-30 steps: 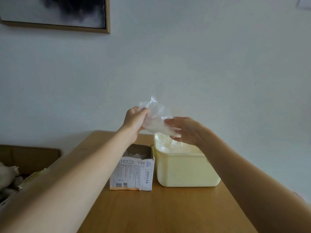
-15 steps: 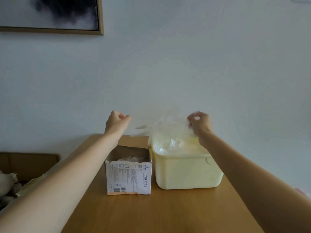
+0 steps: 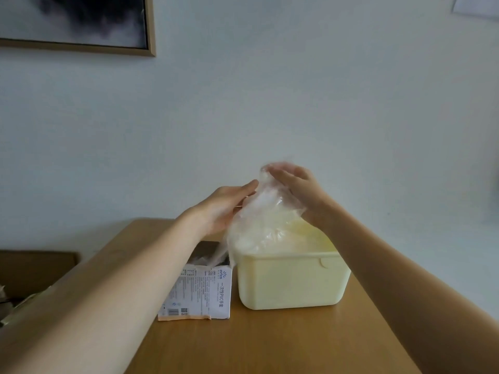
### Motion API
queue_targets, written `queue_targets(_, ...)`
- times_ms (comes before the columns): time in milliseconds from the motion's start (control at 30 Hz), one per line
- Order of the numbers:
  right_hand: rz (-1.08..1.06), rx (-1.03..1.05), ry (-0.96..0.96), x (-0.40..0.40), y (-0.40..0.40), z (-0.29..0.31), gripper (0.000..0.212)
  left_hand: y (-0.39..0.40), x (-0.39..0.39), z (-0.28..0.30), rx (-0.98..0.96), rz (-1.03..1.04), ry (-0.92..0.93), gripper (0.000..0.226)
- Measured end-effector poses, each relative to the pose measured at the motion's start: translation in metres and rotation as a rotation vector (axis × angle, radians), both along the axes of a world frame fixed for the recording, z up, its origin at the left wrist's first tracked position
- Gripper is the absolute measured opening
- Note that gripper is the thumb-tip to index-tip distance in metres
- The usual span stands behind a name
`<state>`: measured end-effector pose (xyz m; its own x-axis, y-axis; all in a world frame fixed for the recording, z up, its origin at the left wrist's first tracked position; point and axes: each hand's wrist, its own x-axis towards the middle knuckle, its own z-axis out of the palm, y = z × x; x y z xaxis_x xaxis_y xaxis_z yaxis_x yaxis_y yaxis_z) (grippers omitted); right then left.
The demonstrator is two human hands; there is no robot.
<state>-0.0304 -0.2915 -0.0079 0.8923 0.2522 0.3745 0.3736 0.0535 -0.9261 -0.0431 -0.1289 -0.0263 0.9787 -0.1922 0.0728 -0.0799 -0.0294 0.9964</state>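
The left hand (image 3: 224,209) and right hand (image 3: 299,190), both flat-fingered and gripping nothing, pressed opposite sides of the clear plastic film (image 3: 266,209) bunched above the yellow tub (image 3: 291,282) near the far edge of the worktop (image 3: 270,344), apparently to gather it inward.

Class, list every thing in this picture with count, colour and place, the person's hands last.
clear crumpled plastic film: one, transparent, between both hands above the tub
pale yellow rectangular plastic tub: one, yellow, on the table
white torn-open cardboard box: one, white, left of the tub
wooden table: one, light brown, under both
wood-framed dark picture: one, black-grey, wall top left
left hand: one, flat against the film
right hand: one, touching the film's right side
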Motion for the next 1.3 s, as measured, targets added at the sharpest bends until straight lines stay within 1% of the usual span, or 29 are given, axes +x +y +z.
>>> queue_targets(33,-0.065,-0.019,-0.006,0.003,-0.002,-0.002,0.010,0.000,0.000,-0.002,-0.019,0.073,-0.028,0.029)
queue_targets(100,-0.223,-0.065,-0.033,0.011,-0.009,-0.008,0.009,0.002,0.006,-0.004,0.009,0.266,-0.096,0.023)
queue_targets(167,-0.377,-0.168,-0.077,0.022,-0.021,-0.016,0.008,0.009,0.012,-0.001,0.012,0.468,-0.150,0.025)
queue_targets(233,-0.450,-0.258,-0.103,0.032,-0.034,-0.027,0.008,0.017,0.015,0.003,0.035,0.605,-0.197,0.027)
queue_targets(267,-0.462,-0.283,-0.100,0.036,-0.039,-0.033,0.010,0.021,0.017,0.004,0.091,0.637,-0.230,0.025)
queue_targets(300,-0.464,-0.308,-0.090,0.040,-0.043,-0.039,0.012,0.021,0.017,0.005,0.215,0.659,-0.281,0.022)
queue_targets(333,-0.458,-0.346,-0.082,0.043,-0.046,-0.044,0.012,0.020,0.017,0.005,0.396,0.672,-0.345,0.018)
queue_targets(367,-0.447,-0.401,-0.079,0.045,-0.048,-0.049,0.012,0.017,0.017,0.004,0.564,0.663,-0.430,0.018)
queue_targets(400,-0.445,-0.471,-0.080,0.047,-0.051,-0.053,0.011,0.013,0.017,0.004,0.686,0.623,-0.526,0.019)
queue_targets(467,-0.472,-0.615,-0.106,0.051,-0.057,-0.061,0.010,-0.002,0.017,0.001,0.828,0.438,-0.666,0.026)
queue_targets(500,-0.492,-0.679,-0.123,0.053,-0.060,-0.064,0.009,-0.011,0.018,-0.001,0.894,0.313,-0.683,0.031)
queue_targets(533,-0.506,-0.740,-0.138,0.054,-0.062,-0.066,0.009,-0.019,0.020,-0.007,0.976,0.183,-0.665,0.037)
queue_targets(600,-0.559,-0.898,-0.169,0.055,-0.066,-0.067,0.013,-0.032,0.024,-0.019,1.211,-0.042,-0.583,0.043)
queue_targets(667,-0.641,-1.093,-0.209,0.054,-0.068,-0.065,0.019,-0.037,0.029,-0.031,1.413,-0.159,-0.499,0.044)
queue_targets(700,-0.676,-1.184,-0.229,0.053,-0.070,-0.064,0.021,-0.039,0.032,-0.035,1.478,-0.186,-0.480,0.044)
queue_targets(767,-0.709,-1.331,-0.257,0.052,-0.074,-0.063,0.024,-0.039,0.037,-0.040,1.537,-0.196,-0.492,0.041)
queue_targets(833,-0.694,-1.436,-0.258,0.053,-0.076,-0.065,0.025,-0.041,0.042,-0.042,1.528,-0.200,-0.479,0.039)
queue_targets(900,-0.660,-1.457,-0.236,0.054,-0.075,-0.066,0.028,-0.042,0.047,-0.043,1.519,-0.232,-0.396,0.040)
queue_targets(967,-0.631,-1.414,-0.260,0.052,-0.072,-0.064,0.043,-0.043,0.051,-0.046,1.535,-0.237,-0.334,0.040)
queue_targets(1000,-0.643,-1.409,-0.344,0.049,-0.071,-0.061,0.051,-0.044,0.052,-0.047,1.541,-0.223,-0.327,0.040)
queue_targets(1033,-0.661,-1.421,-0.477,0.046,-0.069,-0.056,0.057,-0.044,0.053,-0.048,1.548,-0.209,-0.323,0.039)
queue_targets(1067,-0.650,-1.430,-0.621,0.042,-0.066,-0.052,0.061,-0.045,0.054,-0.049,1.555,-0.205,-0.314,0.039)
queue_targets(1100,-0.594,-1.440,-0.714,0.038,-0.062,-0.049,0.062,-0.046,0.054,-0.049,1.565,-0.209,-0.297,0.039)
queue_targets(1133,-0.483,-1.450,-0.691,0.037,-0.059,-0.047,0.063,-0.047,0.055,-0.050,1.573,-0.216,-0.277,0.038)
queue_targets(1167,-0.345,-1.481,-0.550,0.037,-0.055,-0.047,0.065,-0.048,0.055,-0.049,1.577,-0.219,-0.257,0.038)
queue_targets(1233,-0.109,-1.619,-0.084,0.045,-0.050,-0.056,0.070,-0.048,0.052,-0.049,1.574,-0.217,-0.222,0.038)
queue_targets(1267,-0.068,-1.671,0.103,0.052,-0.050,-0.065,0.069,-0.050,0.051,-0.048,1.581,-0.218,-0.202,0.038)
queue_targets(1300,-0.090,-1.681,0.248,0.059,-0.052,-0.075,0.064,-0.052,0.051,-0.049,1.598,-0.215,-0.167,0.038)
